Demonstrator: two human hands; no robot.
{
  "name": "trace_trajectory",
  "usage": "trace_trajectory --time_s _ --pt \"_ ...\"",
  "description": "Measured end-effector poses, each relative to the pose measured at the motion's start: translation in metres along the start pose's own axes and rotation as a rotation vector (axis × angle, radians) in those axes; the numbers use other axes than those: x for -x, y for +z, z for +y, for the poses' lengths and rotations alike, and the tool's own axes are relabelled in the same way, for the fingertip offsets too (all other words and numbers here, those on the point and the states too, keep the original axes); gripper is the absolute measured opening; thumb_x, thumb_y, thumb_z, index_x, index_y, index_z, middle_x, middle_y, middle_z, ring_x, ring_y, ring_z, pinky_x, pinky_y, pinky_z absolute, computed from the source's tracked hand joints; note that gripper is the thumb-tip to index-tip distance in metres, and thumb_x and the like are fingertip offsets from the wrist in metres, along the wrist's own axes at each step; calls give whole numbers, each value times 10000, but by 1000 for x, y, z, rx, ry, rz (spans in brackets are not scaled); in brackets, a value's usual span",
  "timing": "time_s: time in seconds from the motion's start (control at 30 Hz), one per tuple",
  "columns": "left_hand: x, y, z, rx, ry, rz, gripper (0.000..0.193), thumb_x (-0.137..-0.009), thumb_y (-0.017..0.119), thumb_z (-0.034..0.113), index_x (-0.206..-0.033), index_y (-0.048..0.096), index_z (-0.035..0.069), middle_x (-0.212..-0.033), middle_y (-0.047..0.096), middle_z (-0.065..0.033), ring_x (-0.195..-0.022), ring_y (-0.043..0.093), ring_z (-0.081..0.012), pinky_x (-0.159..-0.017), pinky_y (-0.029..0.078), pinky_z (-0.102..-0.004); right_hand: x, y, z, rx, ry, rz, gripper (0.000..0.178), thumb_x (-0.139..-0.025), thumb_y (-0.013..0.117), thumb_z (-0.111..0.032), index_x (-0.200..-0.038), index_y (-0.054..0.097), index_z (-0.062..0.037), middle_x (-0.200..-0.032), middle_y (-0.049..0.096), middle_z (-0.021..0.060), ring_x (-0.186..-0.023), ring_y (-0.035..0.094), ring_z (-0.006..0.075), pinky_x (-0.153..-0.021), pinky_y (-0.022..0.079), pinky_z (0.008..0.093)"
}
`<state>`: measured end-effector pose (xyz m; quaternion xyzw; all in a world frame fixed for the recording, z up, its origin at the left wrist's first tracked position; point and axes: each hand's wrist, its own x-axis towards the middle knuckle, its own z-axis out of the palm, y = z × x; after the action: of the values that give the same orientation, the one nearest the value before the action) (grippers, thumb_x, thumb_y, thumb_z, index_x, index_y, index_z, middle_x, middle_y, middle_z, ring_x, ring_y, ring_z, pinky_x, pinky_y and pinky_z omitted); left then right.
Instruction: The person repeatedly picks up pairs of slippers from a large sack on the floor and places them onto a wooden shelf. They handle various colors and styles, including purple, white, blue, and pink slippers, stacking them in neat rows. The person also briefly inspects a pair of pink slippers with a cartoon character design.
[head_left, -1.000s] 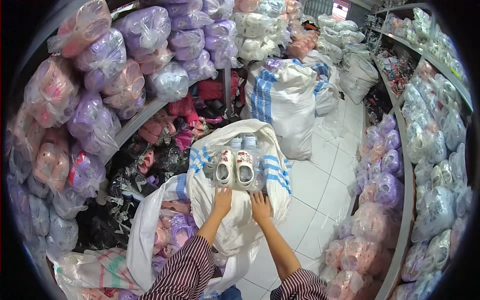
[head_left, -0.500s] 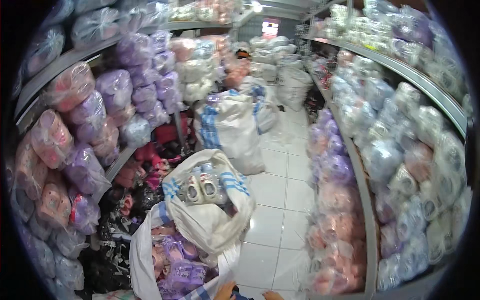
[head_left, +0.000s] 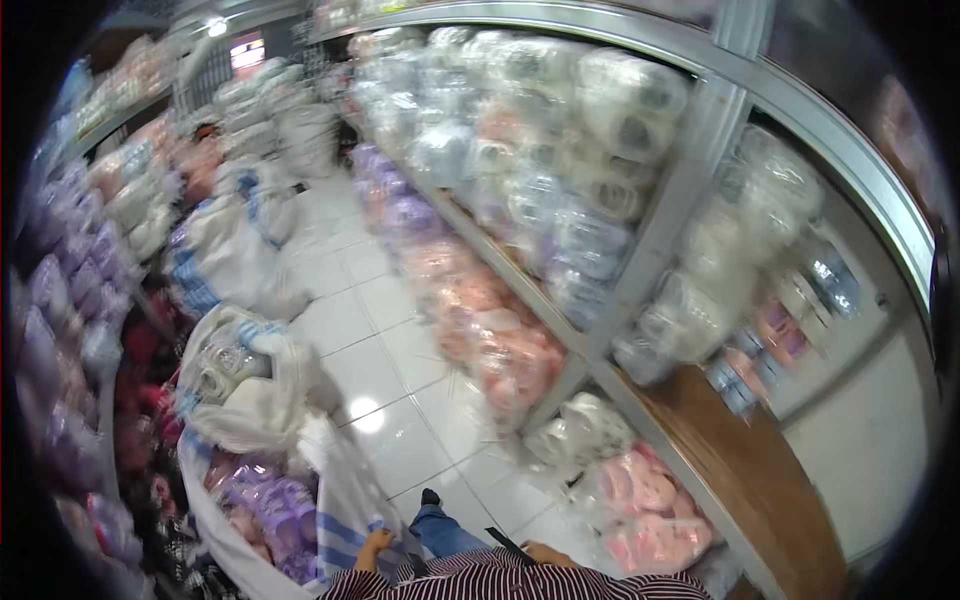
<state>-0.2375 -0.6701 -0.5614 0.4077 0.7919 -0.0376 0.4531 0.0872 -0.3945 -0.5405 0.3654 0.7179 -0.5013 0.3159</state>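
Observation:
At the lower edge, my left hand [head_left: 376, 545] is closed at the side of a white woven sack [head_left: 335, 480] with blue stripes, and the cloth stretches toward it. In this sack lie purple clogs [head_left: 280, 508] in clear plastic and some pink ones. My right hand [head_left: 545, 554] is near my body by a dark strap, holding nothing that I can see; its fingers are smeared and partly hidden. Just beyond, a second open white sack [head_left: 262, 410] holds wrapped pale shoes [head_left: 222, 368].
Shelves with bagged shoes line both sides. A metal post [head_left: 665, 210] and a bare brown shelf board [head_left: 735, 470] stand at the right. Bagged pink shoes [head_left: 650, 505] sit under it. More full sacks [head_left: 240, 250] stand farther along the white tiled floor [head_left: 375, 345].
The view has swung to the right, so the sacks now sit farther left and the right shelf shows more. My striped sleeves, leg and both hands have come further into view.

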Motion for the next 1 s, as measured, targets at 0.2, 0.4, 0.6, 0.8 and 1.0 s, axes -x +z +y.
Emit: trace_trajectory --time_s 0.2,0.4,0.6,0.8,1.0 --pt "-33 6 93 -195 243 -310 531 -807 538 379 -1204 470 34 -1169 529 -145 -1066 505 -308 -889 390 -397 79 56 95 -237 151 122 417 -860 503 -370 -1084 546 -21 -1021 588 149 -957 552 268 -816 449 355" --pt "-66 13 220 -357 525 -477 532 -815 537 404 -1191 485 31 -1128 566 -152 -1028 537 -315 -861 425 -371 124 95 155 -532 249 250 369 -890 475 -344 -1026 582 -19 -939 613 122 -899 568 223 -778 457 319" --pt "-95 -20 375 187 1018 -455 326 -868 539 183 -1153 502 30 -1122 571 -106 -1021 551 -213 -867 437 -340 160 -5 95 -764 -235 718 359 -885 528 -279 -1099 518 9 -982 598 103 -932 552 150 -794 446 262" --pt "-4 -247 679 387 1682 369 300 -739 562 19 -1038 542 16 -1102 525 -173 -1051 496 -329 -873 403 -408 327 -292 24 -239 -489 1440 280 -839 573 -143 -1086 524 -20 -1070 579 135 -1009 558 255 -877 434 333" --pt "69 -392 868 99 1699 1168 618 -683 575 -3 -1263 372 59 -1354 300 -158 -1270 265 -343 -1031 261 -439 461 -500 -23 527 -292 2059 475 -708 602 -81 -1157 455 -30 -1172 441 203 -1086 428 372 -920 355 434"
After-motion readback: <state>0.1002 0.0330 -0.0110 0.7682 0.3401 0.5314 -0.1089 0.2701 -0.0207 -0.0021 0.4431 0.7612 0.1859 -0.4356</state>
